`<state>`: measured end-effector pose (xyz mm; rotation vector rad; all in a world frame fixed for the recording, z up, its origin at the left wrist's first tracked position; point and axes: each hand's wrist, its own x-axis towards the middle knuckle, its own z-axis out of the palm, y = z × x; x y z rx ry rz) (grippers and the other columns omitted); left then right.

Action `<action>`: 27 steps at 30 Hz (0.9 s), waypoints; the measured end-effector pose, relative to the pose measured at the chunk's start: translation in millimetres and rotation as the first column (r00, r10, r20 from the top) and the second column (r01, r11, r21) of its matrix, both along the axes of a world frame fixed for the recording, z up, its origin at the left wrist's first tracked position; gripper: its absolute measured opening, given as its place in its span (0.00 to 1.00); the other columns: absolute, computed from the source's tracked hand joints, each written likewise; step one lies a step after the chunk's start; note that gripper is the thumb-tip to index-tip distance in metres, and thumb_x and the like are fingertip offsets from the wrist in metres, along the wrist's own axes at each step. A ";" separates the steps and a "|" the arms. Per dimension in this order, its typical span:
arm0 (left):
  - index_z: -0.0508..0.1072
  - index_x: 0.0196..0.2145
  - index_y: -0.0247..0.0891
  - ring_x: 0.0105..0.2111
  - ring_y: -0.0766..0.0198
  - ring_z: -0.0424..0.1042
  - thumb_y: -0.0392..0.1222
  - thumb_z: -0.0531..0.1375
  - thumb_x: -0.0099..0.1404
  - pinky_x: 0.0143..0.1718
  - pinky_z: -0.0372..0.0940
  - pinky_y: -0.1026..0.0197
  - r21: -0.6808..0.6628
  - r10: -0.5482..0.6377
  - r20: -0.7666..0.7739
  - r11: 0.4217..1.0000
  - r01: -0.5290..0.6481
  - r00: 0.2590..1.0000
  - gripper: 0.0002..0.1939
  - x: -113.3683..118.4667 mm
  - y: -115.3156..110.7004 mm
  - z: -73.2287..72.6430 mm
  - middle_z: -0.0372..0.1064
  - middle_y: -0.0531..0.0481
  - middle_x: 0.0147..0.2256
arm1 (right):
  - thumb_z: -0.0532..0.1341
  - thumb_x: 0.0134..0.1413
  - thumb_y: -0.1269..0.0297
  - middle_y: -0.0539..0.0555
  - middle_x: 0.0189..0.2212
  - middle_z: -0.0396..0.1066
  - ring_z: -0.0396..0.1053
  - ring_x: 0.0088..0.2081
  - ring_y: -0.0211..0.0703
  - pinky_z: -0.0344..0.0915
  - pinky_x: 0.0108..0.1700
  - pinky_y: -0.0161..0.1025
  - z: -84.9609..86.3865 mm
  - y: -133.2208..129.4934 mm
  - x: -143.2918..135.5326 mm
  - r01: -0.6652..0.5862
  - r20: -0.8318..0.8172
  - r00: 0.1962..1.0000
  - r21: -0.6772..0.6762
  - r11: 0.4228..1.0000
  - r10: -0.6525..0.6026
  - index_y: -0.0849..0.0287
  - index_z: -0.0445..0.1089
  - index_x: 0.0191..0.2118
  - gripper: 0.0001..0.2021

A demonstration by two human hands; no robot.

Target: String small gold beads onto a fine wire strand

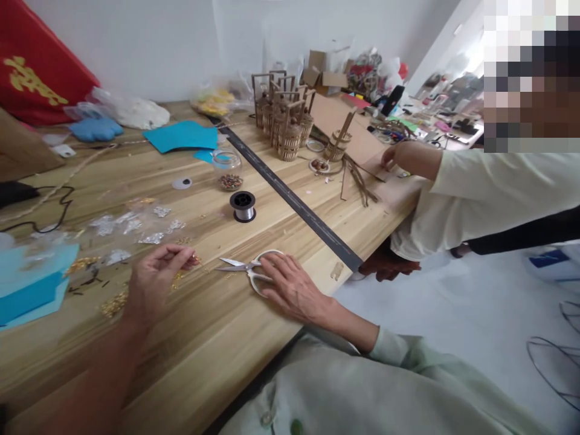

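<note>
My left hand (156,278) is raised over the wooden table, thumb and fingertips pinched on a small gold-coloured piece (194,260). Open-bladed scissors (240,266) with white handles lie on the table, points toward my left hand. My right hand (292,287) rests palm down over the scissors' handles, its fingers spread slightly and laid flat. Behind the scissors stands a spool of thin wire (243,207). Gold beads (114,304) are scattered beside and beneath my left hand, and silver pieces (131,223) in clear plastic lie farther back.
A glass jar of beads (228,171) stands behind the spool. Blue sheets (181,136) lie at the back and left. A dark strip (290,196) crosses the table. Beyond it are small woven baskets (289,142), cardboard and a seated person's arm (417,160) at the right.
</note>
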<state>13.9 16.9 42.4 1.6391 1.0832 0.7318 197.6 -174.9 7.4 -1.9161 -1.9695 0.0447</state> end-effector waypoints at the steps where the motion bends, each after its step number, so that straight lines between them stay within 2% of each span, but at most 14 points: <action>1: 0.72 0.27 0.38 0.27 0.66 0.70 0.43 0.62 0.53 0.35 0.65 0.64 -0.001 -0.013 -0.021 1.000 0.013 1.000 0.06 0.8 -0.1 0.5 0.71 0.55 0.24 | 0.49 0.63 0.57 0.64 0.61 0.52 0.48 0.63 0.52 0.50 0.60 0.54 -2.0 -12.2 6.6 0.042 0.008 0.999 -0.003 0.999 -0.042 0.62 0.47 0.63 0.27; 6: 0.72 0.27 0.40 0.27 0.66 0.70 0.43 0.62 0.53 0.36 0.65 0.64 -0.013 -0.032 -0.070 0.999 0.031 0.997 0.05 3.3 1.9 -1.9 0.72 0.57 0.24 | 0.45 0.65 0.56 0.67 0.64 0.45 0.40 0.66 0.53 0.48 0.61 0.59 -22.8 -78.5 46.1 0.332 0.130 0.938 -0.070 0.941 -0.321 0.64 0.35 0.67 0.31; 9: 0.71 0.26 0.40 0.27 0.66 0.70 0.42 0.62 0.53 0.36 0.65 0.64 -0.044 -0.015 -0.077 0.999 0.011 0.997 0.04 6.5 1.7 -3.3 0.71 0.57 0.24 | 0.47 0.64 0.55 0.66 0.64 0.45 0.41 0.66 0.54 0.49 0.61 0.58 -32.9 -108.2 58.0 0.321 0.190 0.935 -0.093 0.943 -0.300 0.64 0.34 0.67 0.33; 12: 0.71 0.26 0.39 0.28 0.65 0.70 0.42 0.62 0.52 0.35 0.65 0.64 -0.042 -0.034 -0.094 0.999 0.030 0.995 0.05 9.2 0.5 -2.7 0.71 0.57 0.23 | 0.49 0.63 0.55 0.66 0.64 0.46 0.41 0.65 0.55 0.51 0.60 0.57 -37.1 -126.7 58.0 0.277 0.213 0.943 -0.078 0.958 -0.255 0.65 0.35 0.67 0.34; 16: 0.72 0.27 0.39 0.28 0.65 0.70 0.44 0.62 0.52 0.35 0.65 0.64 -0.045 -0.062 -0.118 0.997 0.057 0.991 0.07 9.5 1.3 -3.7 0.72 0.55 0.24 | 0.49 0.63 0.60 0.66 0.62 0.51 0.45 0.64 0.55 0.51 0.59 0.59 -39.4 -140.0 56.7 0.251 0.211 0.948 -0.037 0.967 -0.238 0.64 0.38 0.66 0.31; 22: 0.72 0.26 0.38 0.26 0.64 0.70 0.51 0.63 0.46 0.32 0.67 0.64 -0.058 -0.009 -0.091 0.998 0.004 0.996 0.14 6.6 4.8 -13.7 0.72 0.53 0.23 | 0.50 0.63 0.64 0.63 0.59 0.58 0.53 0.61 0.53 0.53 0.58 0.57 -42.8 -144.2 64.0 0.224 0.165 0.959 0.062 0.973 -0.232 0.60 0.45 0.65 0.27; 27: 0.72 0.27 0.38 0.26 0.67 0.70 0.50 0.63 0.47 0.34 0.66 0.66 -0.074 -0.002 -0.076 0.997 -0.004 0.997 0.13 3.5 5.5 -22.6 0.71 0.54 0.24 | 0.50 0.63 0.63 0.62 0.58 0.60 0.52 0.60 0.55 0.48 0.59 0.59 -37.8 -133.8 62.1 0.244 0.227 0.944 0.001 0.970 -0.238 0.62 0.46 0.65 0.27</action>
